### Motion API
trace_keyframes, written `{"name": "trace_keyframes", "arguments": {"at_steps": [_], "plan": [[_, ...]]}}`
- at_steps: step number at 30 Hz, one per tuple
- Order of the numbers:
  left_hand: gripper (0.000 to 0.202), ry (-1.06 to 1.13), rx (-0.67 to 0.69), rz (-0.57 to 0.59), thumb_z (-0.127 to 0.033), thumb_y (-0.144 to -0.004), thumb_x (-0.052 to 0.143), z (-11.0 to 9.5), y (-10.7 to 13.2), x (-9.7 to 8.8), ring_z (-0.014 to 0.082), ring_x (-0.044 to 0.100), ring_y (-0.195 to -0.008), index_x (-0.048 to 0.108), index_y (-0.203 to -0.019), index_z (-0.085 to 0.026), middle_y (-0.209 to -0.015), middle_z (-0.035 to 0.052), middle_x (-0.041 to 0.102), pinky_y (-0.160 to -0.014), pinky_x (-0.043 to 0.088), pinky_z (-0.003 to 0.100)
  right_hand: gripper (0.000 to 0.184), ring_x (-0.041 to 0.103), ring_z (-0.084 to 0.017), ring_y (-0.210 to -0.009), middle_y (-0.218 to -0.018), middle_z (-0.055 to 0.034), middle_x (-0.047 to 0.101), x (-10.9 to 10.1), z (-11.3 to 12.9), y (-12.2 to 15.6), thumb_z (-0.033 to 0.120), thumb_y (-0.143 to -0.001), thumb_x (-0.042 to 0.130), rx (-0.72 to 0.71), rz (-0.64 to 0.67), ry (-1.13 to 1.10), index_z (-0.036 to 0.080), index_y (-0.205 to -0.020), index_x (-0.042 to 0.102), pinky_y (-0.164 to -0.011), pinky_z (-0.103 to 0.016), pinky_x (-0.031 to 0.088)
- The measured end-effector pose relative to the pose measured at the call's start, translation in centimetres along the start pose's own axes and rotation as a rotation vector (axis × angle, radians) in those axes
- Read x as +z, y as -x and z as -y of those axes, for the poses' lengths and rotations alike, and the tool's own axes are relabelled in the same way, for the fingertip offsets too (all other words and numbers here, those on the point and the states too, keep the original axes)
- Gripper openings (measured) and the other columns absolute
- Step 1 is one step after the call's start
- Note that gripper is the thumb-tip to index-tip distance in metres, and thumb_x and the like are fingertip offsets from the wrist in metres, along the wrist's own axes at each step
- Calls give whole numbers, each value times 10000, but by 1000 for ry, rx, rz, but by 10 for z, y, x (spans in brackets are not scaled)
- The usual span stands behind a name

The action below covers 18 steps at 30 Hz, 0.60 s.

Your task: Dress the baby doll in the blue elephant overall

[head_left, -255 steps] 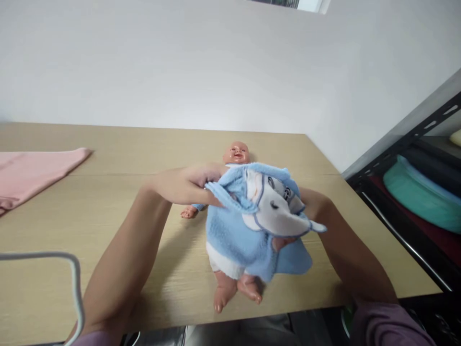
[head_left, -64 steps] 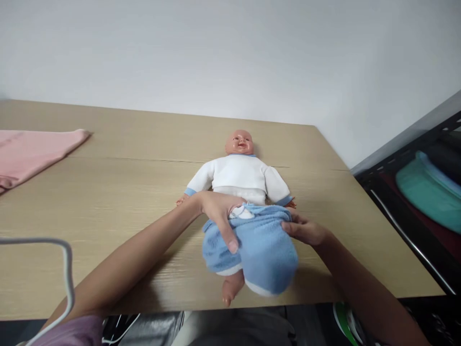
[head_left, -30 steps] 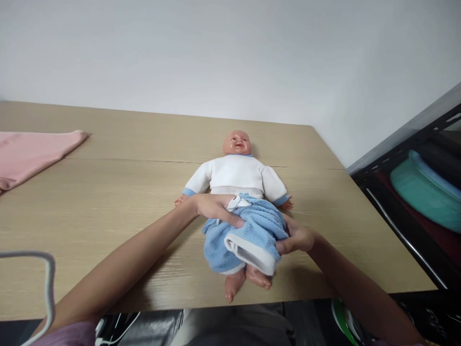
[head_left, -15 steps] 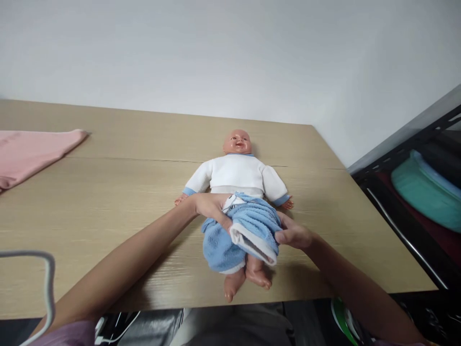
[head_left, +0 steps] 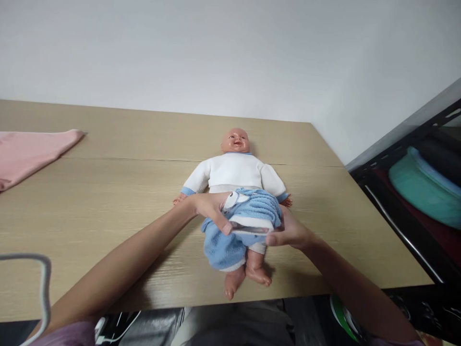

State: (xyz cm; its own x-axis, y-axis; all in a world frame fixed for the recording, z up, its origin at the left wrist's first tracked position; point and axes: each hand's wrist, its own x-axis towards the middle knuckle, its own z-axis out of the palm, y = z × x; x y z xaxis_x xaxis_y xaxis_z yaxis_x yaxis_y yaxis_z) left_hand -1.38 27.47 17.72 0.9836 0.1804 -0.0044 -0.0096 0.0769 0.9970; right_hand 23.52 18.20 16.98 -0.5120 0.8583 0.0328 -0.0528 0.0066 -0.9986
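From where I am standing, the doll (head_left: 236, 140) is lying on its back on the table (head_left: 118, 187), its head towards the wall (head_left: 180, 57) and its feet (head_left: 258, 273) near the person's edge. That placing is probably bringing its legs within easy reach. The blue trousers (head_left: 259, 205) are lying across its waist and legs, just below the white top (head_left: 235, 172).

Both hands are holding these trousers. The left hand (head_left: 212, 209) is pressing its thumb by one end of the white cuff (head_left: 252, 223), while its fingers are disappearing behind the cloth, so I cannot tell how they are bent. The right hand (head_left: 291, 229) is curling around the other side, its thumb resting at the cuff's far corner. Between them one trouser leg is bunching into tight folds, and the cuff's mouth is facing the person. I judge that the two-sided hold is spreading that opening, with the folds shortening the leg. The other leg is hanging loose over the doll, a foot showing below its hem; whether the foot is passing through, I cannot tell.

A pink cloth (head_left: 34, 153) is lying well apart on the left, leaving the middle to the doll. A green tub (head_left: 421, 190) is sitting on the shelf (head_left: 400, 234).
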Motion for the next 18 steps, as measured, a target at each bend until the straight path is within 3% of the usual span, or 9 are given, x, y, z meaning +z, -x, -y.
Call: {"name": "trace_keyframes", "arguments": {"at_steps": [3, 7, 11, 15, 18], "plan": [[311, -214, -10, -160, -399, -778, 892, -15, -9, 16, 249, 688, -961, 695, -883, -183, -833, 4, 721, -984, 584, 388, 464, 757, -260, -1094, -1194, -63, 805, 7, 1, 6, 301, -806, 872, -76, -361, 219, 228, -1244, 739, -1002, -386, 622], [106, -412, -84, -250, -294, -908, 658, -27, -16, 39, 199, 652, -885, 651, -902, -188, -913, 14, 712, -845, 555, 326, 103, 646, -190, -816, -865, 12, 685, 20, -5, 36, 234, -841, 691, -105, -660, 497, 221, -944, 684, -788, -291, 559], [198, -579, -38, -242, -289, -907, 709, -28, -20, 53, 182, 658, -833, 667, -1080, -202, -991, 23, 741, -731, 495, 289, 143, 624, -178, -722, -788, 23, 671, 51, -8, 76, 289, -833, 733, 72, -736, 578, 213, -950, 698, -690, -266, 536], [129, -814, -196, -204, -241, -867, 715, -31, -24, 67, 173, 624, -689, 621, -948, -206, -817, -6, 675, -642, 417, 297, 308, 740, -218, -786, -935, -49, 791, 91, -12, 103, 421, -910, 745, 193, -676, 394, 183, -1105, 748, -716, -282, 613], [113, -944, -317, -161, -260, -899, 716, -37, -25, 77, 193, 638, -696, 634, -956, -209, -816, 11, 683, -647, 407, 318, 302, 778, -238, -809, -949, -58, 809, 107, -21, 115, 433, -923, 742, 224, -738, 385, 186, -1096, 768, -735, -293, 631]]}}
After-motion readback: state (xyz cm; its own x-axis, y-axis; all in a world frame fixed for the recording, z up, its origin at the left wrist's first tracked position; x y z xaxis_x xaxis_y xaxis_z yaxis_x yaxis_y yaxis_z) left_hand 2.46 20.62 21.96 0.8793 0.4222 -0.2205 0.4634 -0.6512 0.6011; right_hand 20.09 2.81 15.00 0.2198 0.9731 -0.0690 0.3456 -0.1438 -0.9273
